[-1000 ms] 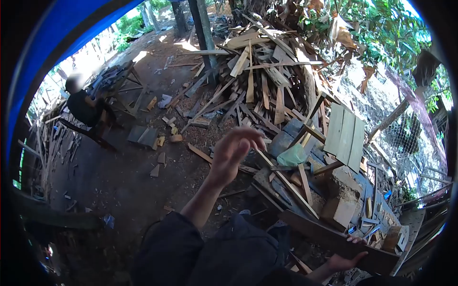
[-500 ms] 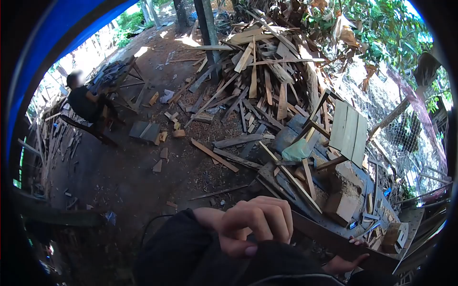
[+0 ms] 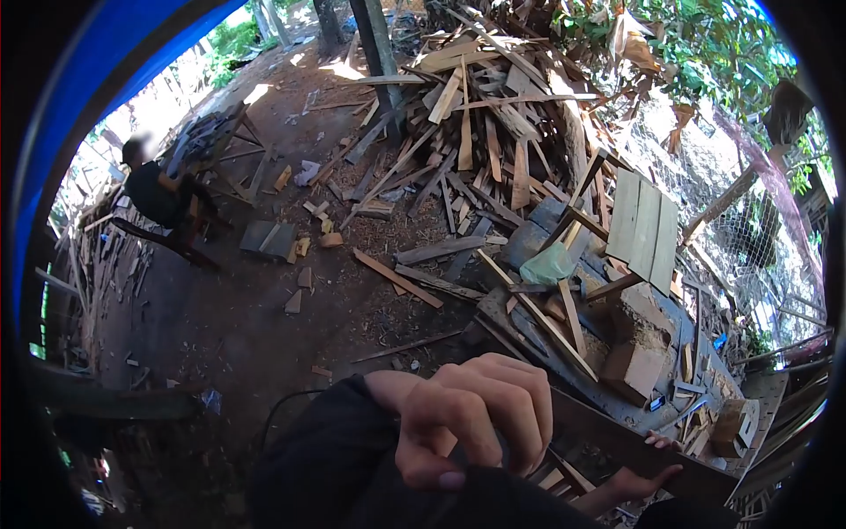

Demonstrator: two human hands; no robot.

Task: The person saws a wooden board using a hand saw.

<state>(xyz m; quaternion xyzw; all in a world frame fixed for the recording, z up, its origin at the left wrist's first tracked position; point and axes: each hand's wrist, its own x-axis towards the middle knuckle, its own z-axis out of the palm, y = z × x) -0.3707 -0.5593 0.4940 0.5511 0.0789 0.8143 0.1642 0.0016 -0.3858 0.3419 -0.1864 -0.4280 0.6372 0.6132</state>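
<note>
My left hand (image 3: pixel 476 414) is in the lower middle with its fingers curled and thumb bent in, closed on the dark sleeve (image 3: pixel 520 502) of my right arm. Lower right, my right hand (image 3: pixel 636 484) grips a long dark wooden board (image 3: pixel 604 428). Its fingertips show over the board's upper edge, and the thumb lies along the near side. The board slants down to the right, and its left end is hidden behind my left hand.
Beyond the board stands a cluttered workbench (image 3: pixel 529 339) with wood blocks (image 3: pixel 636 366), offcuts and a green plastic bag (image 3: pixel 547 264). A large scrap-wood pile (image 3: pixel 493 115) rises behind, beside a post (image 3: pixel 377 53). At left a person (image 3: pixel 157 194) sits near a slatted table (image 3: pixel 207 132).
My left hand has shifted slightly right and down along with the sleeve, and more of my right forearm shows. My right hand stays on the board. The view has tilted a little.
</note>
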